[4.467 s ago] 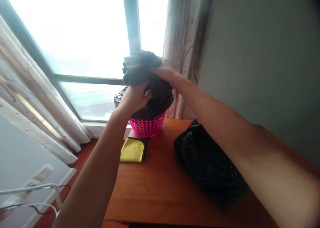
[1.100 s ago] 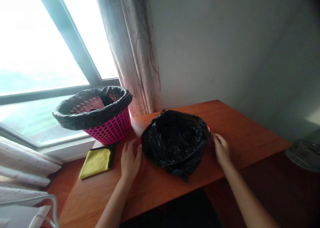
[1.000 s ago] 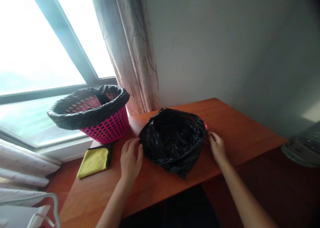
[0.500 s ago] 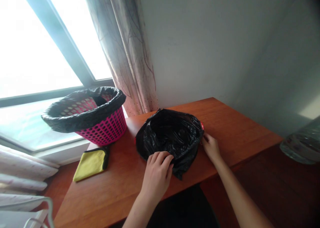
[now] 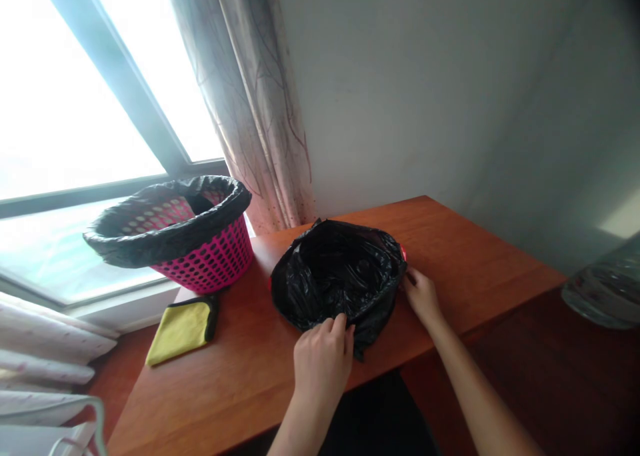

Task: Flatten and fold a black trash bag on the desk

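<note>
A crumpled black plastic bag [image 5: 340,276] covers a low round object on the wooden table [image 5: 240,383]; a bit of red shows at its right edge. My left hand [image 5: 323,359] is at the bag's near edge, fingers curled and pinching the plastic. My right hand [image 5: 423,296] rests against the bag's right side, fingertips pressed to the plastic near the red rim. A pink perforated basket [image 5: 200,256] lined with a black bag stands at the table's back left.
A folded yellow cloth [image 5: 180,329] lies in front of the pink basket. A curtain [image 5: 250,103] hangs behind, beside a bright window. A clear plastic object [image 5: 600,289] sits at the far right. White cables show at the lower left corner.
My left hand has slid from the bag's left side round to its near edge and closed on the plastic. My right hand has stayed at the right side.
</note>
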`<state>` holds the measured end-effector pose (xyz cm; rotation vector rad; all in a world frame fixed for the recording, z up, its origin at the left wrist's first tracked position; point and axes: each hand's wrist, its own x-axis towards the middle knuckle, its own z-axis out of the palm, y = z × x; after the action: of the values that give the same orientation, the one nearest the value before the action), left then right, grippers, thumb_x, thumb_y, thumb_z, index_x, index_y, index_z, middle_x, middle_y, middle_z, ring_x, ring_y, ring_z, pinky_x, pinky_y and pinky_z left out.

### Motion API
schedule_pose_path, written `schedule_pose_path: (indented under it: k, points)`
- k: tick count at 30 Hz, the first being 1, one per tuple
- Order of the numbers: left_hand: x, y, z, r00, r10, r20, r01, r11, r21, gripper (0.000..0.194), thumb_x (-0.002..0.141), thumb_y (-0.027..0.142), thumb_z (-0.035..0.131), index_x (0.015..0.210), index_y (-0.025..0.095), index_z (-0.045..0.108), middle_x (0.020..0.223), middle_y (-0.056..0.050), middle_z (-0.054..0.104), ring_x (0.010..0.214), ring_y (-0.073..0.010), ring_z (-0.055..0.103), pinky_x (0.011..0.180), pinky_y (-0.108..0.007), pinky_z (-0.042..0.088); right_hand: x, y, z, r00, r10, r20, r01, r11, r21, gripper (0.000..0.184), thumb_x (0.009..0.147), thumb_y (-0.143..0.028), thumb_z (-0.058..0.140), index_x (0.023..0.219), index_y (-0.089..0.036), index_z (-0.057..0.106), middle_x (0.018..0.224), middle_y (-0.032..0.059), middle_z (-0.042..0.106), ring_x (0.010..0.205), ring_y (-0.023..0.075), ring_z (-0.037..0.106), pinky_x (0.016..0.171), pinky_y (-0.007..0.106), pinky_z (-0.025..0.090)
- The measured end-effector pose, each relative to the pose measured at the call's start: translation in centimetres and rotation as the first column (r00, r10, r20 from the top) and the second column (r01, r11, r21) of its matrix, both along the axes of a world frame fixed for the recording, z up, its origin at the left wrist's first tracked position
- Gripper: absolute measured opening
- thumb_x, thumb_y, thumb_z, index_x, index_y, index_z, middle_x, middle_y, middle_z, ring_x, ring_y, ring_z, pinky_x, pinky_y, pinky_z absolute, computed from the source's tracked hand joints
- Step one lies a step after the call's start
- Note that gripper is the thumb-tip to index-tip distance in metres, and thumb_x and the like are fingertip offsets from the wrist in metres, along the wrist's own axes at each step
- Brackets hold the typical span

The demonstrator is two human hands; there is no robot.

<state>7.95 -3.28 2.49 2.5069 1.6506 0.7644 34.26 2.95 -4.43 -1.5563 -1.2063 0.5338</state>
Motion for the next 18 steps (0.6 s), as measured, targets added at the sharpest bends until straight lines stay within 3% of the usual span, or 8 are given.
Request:
schedule_pose_path:
  k: [6, 8, 11, 14, 18]
  points:
    - [-0.6, 0.4, 0.3, 0.999, 0.02, -0.031, -0.019, 1.0, 0.023, 0.021, 0.09, 0.019, 0.049, 0.093, 0.026, 0.069, 0.079, -0.007, 0.07, 0.066, -0.0224, 0.063, 0.057, -0.032, 0.03, -0.2, -0.1, 0.2, 1.0, 0.025, 0.003, -0.025, 1.0, 0.017, 0.04, 0.088, -0.053, 0.049, 0.085, -0.017, 0.068, 0.075, 0.0092, 0.072, 0.07, 0.0256, 0.066, 0.066, 0.033, 0.049]
    - [-1.0, 0.6, 0.5, 0.999, 0.03, 0.042, -0.03, 0.999, -0.017, 0.021, 0.089, 0.019, 0.051, 0.093, 0.026, 0.07, 0.081, -0.007, 0.072, 0.064, -0.0214, 0.062, 0.056, -0.031, 0.031, -0.3, -0.1, 0.3, 1.0, 0.025, -0.007, -0.025, 0.999, 0.022, 0.038, 0.088, -0.052, 0.05, 0.086, -0.018, 0.068, 0.075, 0.0084, 0.072, 0.069, 0.0249, 0.066, 0.067, 0.033, 0.05]
    - [-1.5, 1.4, 0.6, 0.962, 0.048, 0.27, -0.007, 0.988, -0.153, 0.013, 0.085, 0.026, 0.059, 0.088, 0.027, 0.072, 0.075, -0.004, 0.071, 0.059, -0.019, 0.06, 0.056, -0.029, 0.033, -0.4, 0.0, 0.2, 0.999, 0.028, -0.028, -0.027, 0.999, 0.029, 0.038, 0.087, -0.052, 0.051, 0.09, -0.018, 0.069, 0.079, 0.0086, 0.073, 0.071, 0.0249, 0.067, 0.068, 0.034, 0.051]
    - [-1.5, 2.6, 0.5, 0.818, 0.111, 0.564, 0.12, 0.926, -0.357, 0.013, 0.081, 0.034, 0.065, 0.08, 0.023, 0.071, 0.067, -0.004, 0.07, 0.06, -0.0194, 0.062, 0.055, -0.027, 0.039, -0.5, 0.1, 0.2, 0.998, 0.014, -0.061, -0.012, 0.999, 0.039, 0.04, 0.087, -0.053, 0.052, 0.093, -0.018, 0.069, 0.083, 0.0095, 0.073, 0.073, 0.0249, 0.068, 0.068, 0.035, 0.053]
    - [-1.4, 4.0, 0.9, 0.479, 0.341, 0.809, 0.28, 0.814, -0.509, 0.026, 0.073, 0.039, 0.075, 0.082, 0.016, 0.069, 0.065, -0.004, 0.069, 0.055, -0.0153, 0.06, 0.05, -0.023, 0.042, -0.4, -0.4, 0.3, 0.983, -0.046, -0.179, 0.055, 0.997, 0.048, 0.04, 0.087, -0.054, 0.052, 0.1, -0.019, 0.066, 0.088, 0.0106, 0.072, 0.074, 0.0245, 0.068, 0.068, 0.036, 0.055]
